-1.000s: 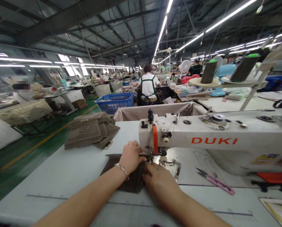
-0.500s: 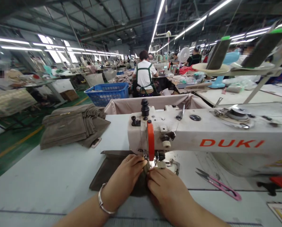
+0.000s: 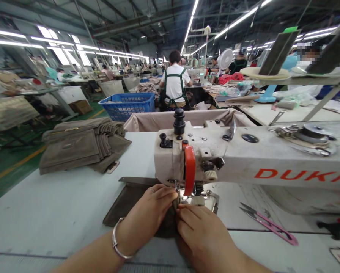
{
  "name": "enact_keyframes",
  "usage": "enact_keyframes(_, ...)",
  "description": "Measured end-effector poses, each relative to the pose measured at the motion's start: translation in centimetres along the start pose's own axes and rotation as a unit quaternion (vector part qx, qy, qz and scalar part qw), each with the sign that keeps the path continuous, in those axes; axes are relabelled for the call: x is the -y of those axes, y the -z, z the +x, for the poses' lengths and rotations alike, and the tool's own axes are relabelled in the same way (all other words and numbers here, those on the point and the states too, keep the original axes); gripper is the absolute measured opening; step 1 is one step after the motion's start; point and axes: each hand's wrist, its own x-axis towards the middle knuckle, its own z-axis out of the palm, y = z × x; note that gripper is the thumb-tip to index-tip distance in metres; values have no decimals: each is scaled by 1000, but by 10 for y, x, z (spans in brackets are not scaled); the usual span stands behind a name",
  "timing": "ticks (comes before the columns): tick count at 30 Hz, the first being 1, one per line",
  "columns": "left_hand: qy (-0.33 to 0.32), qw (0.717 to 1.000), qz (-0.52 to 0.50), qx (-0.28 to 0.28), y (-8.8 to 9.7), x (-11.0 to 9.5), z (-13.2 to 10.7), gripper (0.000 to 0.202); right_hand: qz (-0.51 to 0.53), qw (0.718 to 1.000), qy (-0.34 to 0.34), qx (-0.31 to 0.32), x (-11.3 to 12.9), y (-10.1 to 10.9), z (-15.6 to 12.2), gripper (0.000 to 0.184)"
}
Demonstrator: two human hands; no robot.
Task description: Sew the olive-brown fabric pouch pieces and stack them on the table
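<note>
— Left hand [image 3: 147, 216] and right hand [image 3: 204, 231] have drawn together at the machine's [image 3: 244, 159] needle.
— Holding what?
— Both pinch brown fabric [image 3: 124, 201], which lies on the table [image 3: 59, 212] under the needle.

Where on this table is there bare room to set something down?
Bare table left of the dark fabric, nearer than the brown stack; a strip between right hand and pink snips. Crowded at the machine head by left hand.

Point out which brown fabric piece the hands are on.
The single flat piece under the sewing machine head, with the left hand and right hand gripping it. The others lie in a stack farther left, untouched.
</note>
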Motion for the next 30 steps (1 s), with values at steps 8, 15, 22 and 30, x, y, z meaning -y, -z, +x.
enact_keyframes(8, 5, 1000, 5, 25, -5, 8, -3, 34, 12, 1000, -4, -9, 3, 0, -1, 12)
enact_keyframes(15, 17, 999, -22, 29, 3, 2, -11, 36, 89, 993, -27, 76, -3, 31, 0, 31)
enact_keyframes(22, -28, 996, -68, 44, 5, -5, -39, 36, 87, 985, -121, 85, -41, 68, -12, 40)
enact_keyframes(30, -6, 996, -85, -37, -5, -10, -34, 39, 23, 992, -119, -37, -36, 27, -11, 6)
